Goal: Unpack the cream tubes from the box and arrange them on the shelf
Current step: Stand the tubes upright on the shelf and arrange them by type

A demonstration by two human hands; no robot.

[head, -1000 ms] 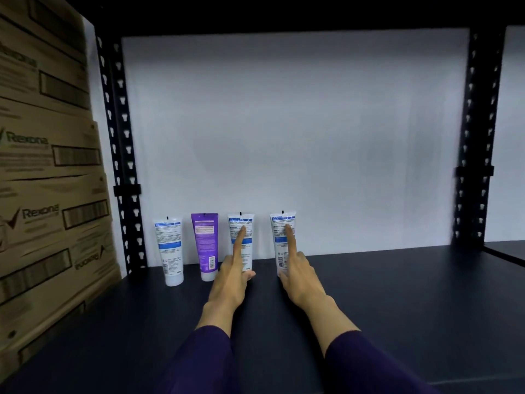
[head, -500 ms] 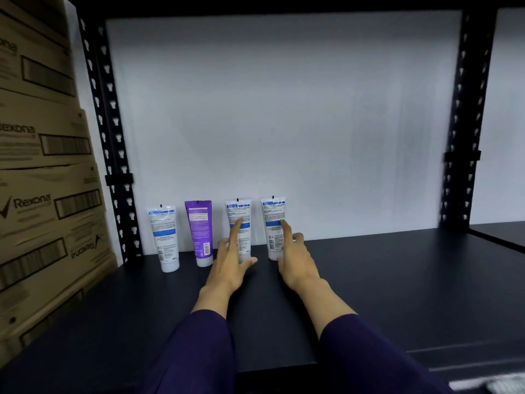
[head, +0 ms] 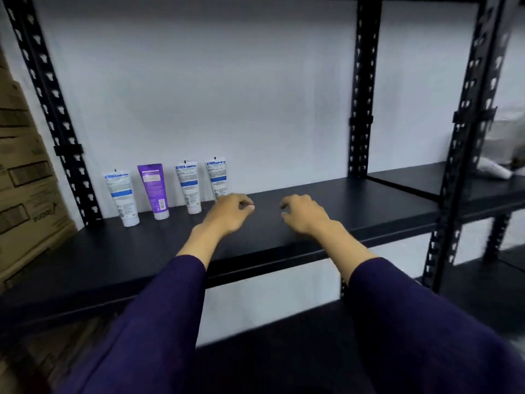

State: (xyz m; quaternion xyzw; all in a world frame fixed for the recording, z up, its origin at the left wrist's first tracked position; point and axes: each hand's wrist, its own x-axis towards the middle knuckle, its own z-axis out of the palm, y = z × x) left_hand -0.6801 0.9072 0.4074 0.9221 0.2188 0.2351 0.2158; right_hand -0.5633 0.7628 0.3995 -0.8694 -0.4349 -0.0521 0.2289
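Several cream tubes stand cap-down in a row at the back left of the dark shelf (head: pixel 355 211): a white tube (head: pixel 121 199), a purple tube (head: pixel 154 190), and two more white tubes (head: pixel 189 189) (head: pixel 217 179). My left hand (head: pixel 227 213) hovers over the shelf just in front of the rightmost tube, fingers loosely curled, holding nothing. A little to its right is my right hand (head: pixel 305 213), also loosely curled and empty. Neither hand touches a tube.
Stacked cardboard cartons (head: pixel 25 194) fill the left side beside the black perforated upright (head: pixel 56 123). Another upright (head: pixel 362 89) stands at the back right, and one more (head: pixel 466 137) nearer the front. A lower shelf (head: pixel 284 351) lies beneath. A white object (head: pixel 494 170) rests far right.
Both hands have drawn back from the two right-hand white tubes, and their pointing fingers have curled in. The view has pulled back and swung right, showing the shelf's front edge.
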